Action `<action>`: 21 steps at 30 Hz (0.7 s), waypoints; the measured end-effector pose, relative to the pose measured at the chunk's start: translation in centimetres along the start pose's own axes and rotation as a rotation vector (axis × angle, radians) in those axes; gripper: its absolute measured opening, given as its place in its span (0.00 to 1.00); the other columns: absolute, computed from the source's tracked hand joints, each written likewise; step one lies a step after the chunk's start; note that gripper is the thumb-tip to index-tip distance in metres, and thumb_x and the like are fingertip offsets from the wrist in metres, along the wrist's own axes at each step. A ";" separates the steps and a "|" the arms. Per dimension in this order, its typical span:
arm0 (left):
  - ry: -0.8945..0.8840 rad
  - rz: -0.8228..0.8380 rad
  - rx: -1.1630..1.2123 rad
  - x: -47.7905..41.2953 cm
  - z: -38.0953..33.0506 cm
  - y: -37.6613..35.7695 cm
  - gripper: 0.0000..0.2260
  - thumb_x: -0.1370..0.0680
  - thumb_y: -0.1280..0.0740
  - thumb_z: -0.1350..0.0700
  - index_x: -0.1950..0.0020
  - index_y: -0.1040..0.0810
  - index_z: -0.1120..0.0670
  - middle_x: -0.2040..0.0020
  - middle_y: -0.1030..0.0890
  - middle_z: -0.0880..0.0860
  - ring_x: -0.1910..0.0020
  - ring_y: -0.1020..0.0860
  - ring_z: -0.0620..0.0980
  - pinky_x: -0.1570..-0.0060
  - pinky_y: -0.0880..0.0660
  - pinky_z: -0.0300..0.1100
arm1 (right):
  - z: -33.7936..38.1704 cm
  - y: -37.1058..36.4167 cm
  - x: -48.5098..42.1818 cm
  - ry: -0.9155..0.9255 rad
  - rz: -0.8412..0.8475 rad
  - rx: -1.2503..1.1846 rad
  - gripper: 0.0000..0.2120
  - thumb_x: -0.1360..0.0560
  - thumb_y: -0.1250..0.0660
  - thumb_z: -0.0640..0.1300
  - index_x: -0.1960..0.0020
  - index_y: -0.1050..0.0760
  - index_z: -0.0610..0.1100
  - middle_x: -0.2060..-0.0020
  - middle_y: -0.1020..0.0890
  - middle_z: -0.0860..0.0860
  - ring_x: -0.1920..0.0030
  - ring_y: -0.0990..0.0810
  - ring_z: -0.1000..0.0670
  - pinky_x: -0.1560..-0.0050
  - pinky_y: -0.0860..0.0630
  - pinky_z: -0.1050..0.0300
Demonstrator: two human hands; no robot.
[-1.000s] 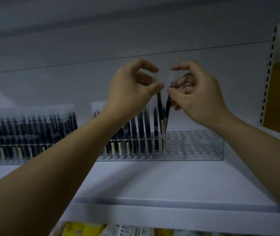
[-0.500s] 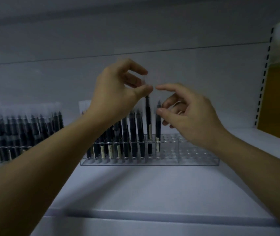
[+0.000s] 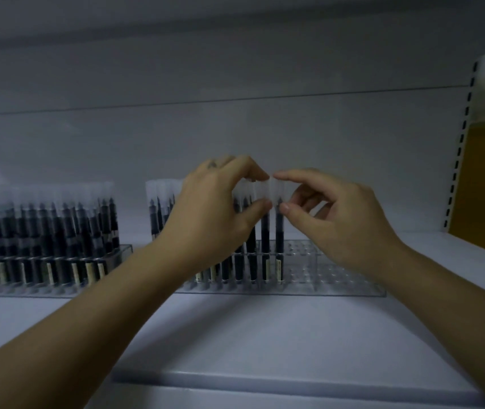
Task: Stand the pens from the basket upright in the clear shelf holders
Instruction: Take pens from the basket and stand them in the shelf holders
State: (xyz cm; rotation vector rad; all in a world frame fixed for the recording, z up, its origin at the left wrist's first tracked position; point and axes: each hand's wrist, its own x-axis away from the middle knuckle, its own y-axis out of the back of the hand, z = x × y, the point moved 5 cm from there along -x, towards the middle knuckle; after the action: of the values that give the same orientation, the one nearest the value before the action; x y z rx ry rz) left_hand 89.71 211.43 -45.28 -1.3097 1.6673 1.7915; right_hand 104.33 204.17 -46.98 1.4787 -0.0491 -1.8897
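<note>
Pens (image 3: pixel 251 255) with dark barrels and frosted caps stand upright in the right-hand holder (image 3: pixel 338 273), a clear rack on a white shelf (image 3: pixel 264 335). They fill its left part; the holes in its right part hold nothing.

The end pen (image 3: pixel 279 240) is the last in the filled stretch, seated upright in its hole, with the neighbouring pen (image 3: pixel 265 231) just beside it on the left.

The left hand (image 3: pixel 214 211) reaches in from the lower left, its forefinger curled over the top and its thumb pressed against the side of the neighbouring pen's cap. The right hand (image 3: pixel 344 225) comes from the lower right and mirrors it, forefinger above and thumb below the cap of the end pen, the other fingers loosely bent behind. The caps are pale and blurred, so each pinch appears closed on its cap rather than plainly so. The two forefinger tips nearly meet above the pens.

The left-hand holder (image 3: pixel 124 252), set apart along the same shelf, is packed with similar pens. A grey back panel (image 3: pixel 235 128) rises behind, and a slotted upright (image 3: pixel 459 143) stands at the far right.
</note>
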 end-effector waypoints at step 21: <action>-0.146 0.074 -0.073 10.6 -2.2 9.9 0.19 0.24 0.34 0.45 0.35 0.26 0.50 0.40 0.22 0.49 0.42 0.26 0.48 0.43 0.31 0.40 | 11.6 -1.4 7.6 -0.033 0.122 0.102 0.30 0.29 0.27 0.50 0.29 0.33 0.53 0.39 0.26 0.58 0.40 0.29 0.61 0.39 0.32 0.69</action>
State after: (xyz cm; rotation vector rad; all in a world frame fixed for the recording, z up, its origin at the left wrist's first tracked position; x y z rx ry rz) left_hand 77.52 203.70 -47.74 -1.1293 1.6048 1.9575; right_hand 93.05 196.49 -50.01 1.4772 -0.2488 -1.8361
